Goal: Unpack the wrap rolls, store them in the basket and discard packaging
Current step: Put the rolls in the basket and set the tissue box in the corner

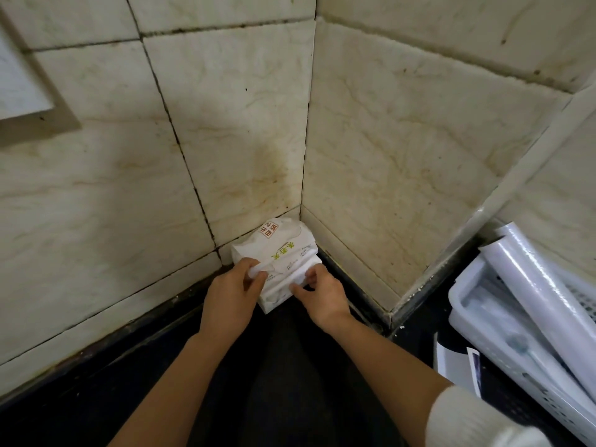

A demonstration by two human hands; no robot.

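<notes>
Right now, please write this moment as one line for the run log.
left hand: gripping white pack | right hand: gripping same pack | pack: in tiled corner | basket: right, holds wrap roll

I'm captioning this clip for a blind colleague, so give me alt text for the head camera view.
Both hands, left hand and right hand, grip a white printed soft pack on a dark countertop in a stained tiled corner. At right, a white plastic basket holds a wrap roll.

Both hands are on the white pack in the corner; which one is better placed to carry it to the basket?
Right hand, probably: the basket sits on its side, while the left hand would cross over the pack.
</notes>
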